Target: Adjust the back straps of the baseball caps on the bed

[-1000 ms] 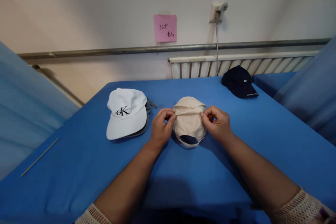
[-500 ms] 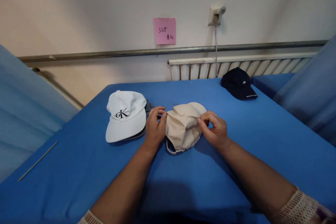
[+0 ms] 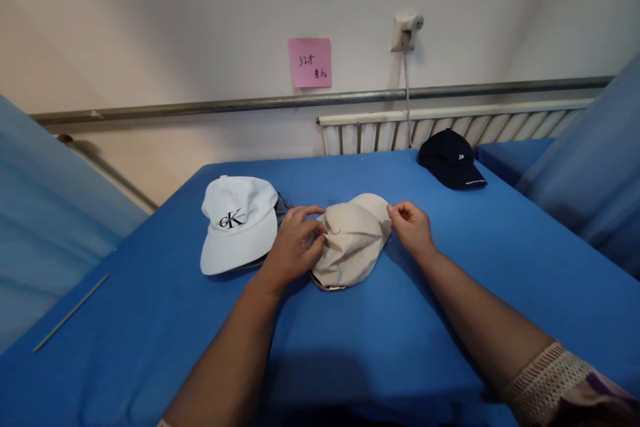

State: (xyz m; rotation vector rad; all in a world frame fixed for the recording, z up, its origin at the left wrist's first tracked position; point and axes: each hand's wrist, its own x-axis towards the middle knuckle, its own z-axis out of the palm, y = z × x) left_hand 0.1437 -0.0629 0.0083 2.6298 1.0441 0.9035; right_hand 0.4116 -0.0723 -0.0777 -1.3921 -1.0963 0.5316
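A beige baseball cap [image 3: 353, 247] lies on the blue-covered table, its crown creased and sunken and its brim turned to the far right. My left hand [image 3: 297, 243] is at the left side of the crown, thumb and fingers closed on the fabric. The edge of the brim is pinched between the thumb and fingers of my right hand [image 3: 413, 227]. Just left of my left hand sits a white cap [image 3: 240, 220] with black "CK"-like letters. A dark grey cap [image 3: 283, 205] shows from under it, mostly hidden.
A black cap [image 3: 450, 159] sits at the table's back right. A thin stick [image 3: 70, 313] lies near the left edge of the blue cloth [image 3: 165, 347]. Behind are a radiator [image 3: 370, 135], a metal rail [image 3: 225, 105], a plugged-in socket [image 3: 404, 32] and a pink note [image 3: 310, 63].
My right hand has shifted from the side of the crown to the brim's edge. My left hand has moved further onto the crown. The cap's back opening has turned down and shows less.
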